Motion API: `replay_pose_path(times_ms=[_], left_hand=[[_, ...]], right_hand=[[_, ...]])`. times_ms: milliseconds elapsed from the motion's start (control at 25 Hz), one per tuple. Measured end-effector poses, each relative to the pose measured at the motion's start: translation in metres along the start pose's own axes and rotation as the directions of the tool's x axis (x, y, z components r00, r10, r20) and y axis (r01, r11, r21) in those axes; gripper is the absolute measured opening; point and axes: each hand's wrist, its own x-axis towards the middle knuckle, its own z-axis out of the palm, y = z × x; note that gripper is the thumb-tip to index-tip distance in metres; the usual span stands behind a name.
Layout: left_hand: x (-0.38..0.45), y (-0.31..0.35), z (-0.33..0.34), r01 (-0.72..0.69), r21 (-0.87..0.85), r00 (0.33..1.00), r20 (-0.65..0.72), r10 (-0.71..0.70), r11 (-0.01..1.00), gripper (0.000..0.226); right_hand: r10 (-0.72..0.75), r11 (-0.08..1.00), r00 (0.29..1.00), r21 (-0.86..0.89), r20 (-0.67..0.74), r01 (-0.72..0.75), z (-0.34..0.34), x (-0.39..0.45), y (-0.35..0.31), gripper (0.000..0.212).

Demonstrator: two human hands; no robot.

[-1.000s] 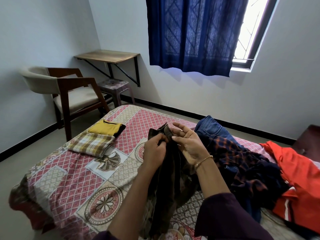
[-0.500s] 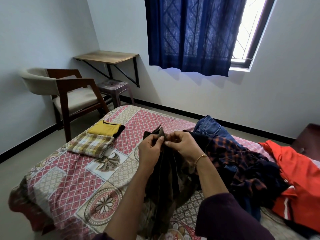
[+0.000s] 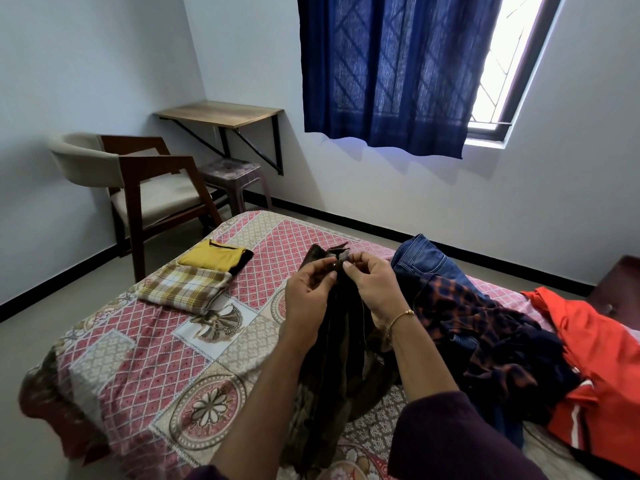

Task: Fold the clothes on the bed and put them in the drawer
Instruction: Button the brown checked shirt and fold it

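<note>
One head-worn wide-angle camera is looking forward and down from above the near edge of the bed (image 3: 145, 344). It is sitting close over the left hand (image 3: 308, 299) and right hand (image 3: 375, 289), whose forearms are entering from the bottom edge. It is facing the far wall, taking in the curtain (image 3: 391, 71) and window (image 3: 502, 74) at top, the chair (image 3: 145, 181) far left, and clothes running off the right edge. The wide lens is bending the walls outward.

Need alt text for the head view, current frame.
Both hands, left hand and right hand, pinch the top of a dark brown garment over a patterned bed. Two folded pieces lie left; unfolded clothes are piled right.
</note>
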Motion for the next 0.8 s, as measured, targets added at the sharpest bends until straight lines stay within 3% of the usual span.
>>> replay_pose_path(times_ms=[160, 320, 400, 680, 800], left_hand=[[0.0034, -0.005, 0.0003, -0.076, 0.225, 0.985, -0.132, 0.107, 0.971, 0.016], [0.0022, -0.0058, 0.0013, -0.275, 0.546, 0.907, -0.126, 0.402, 0.792, 0.016], [0.0017, -0.0049, 0.002, -0.296, 0.603, 0.88, -0.129, 0.456, 0.741, 0.016], [-0.0022, -0.0047, 0.0021, -0.177, 0.409, 0.939, -0.203, 0.279, 0.895, 0.009], [-0.0019, -0.0063, 0.0033, -0.139, 0.395, 0.947, -0.215, 0.238, 0.908, 0.009]], right_hand=[[-0.009, 1.0, 0.999, -0.008, 0.039, 0.009, 0.0015, -0.0018, -0.0003, 0.011], [0.0, 0.998, 0.999, 0.064, 0.044, -0.003, 0.003, -0.004, -0.0016, 0.014], [-0.003, 0.998, 0.999, 0.062, 0.035, 0.001, 0.0041, -0.004, -0.0012, 0.015], [0.018, 0.996, 1.0, 0.087, -0.004, -0.018, 0.0022, -0.0035, -0.0024, 0.014], [0.003, 0.995, 1.0, 0.102, 0.001, -0.003, 0.0008, -0.0044, -0.0025, 0.015]])
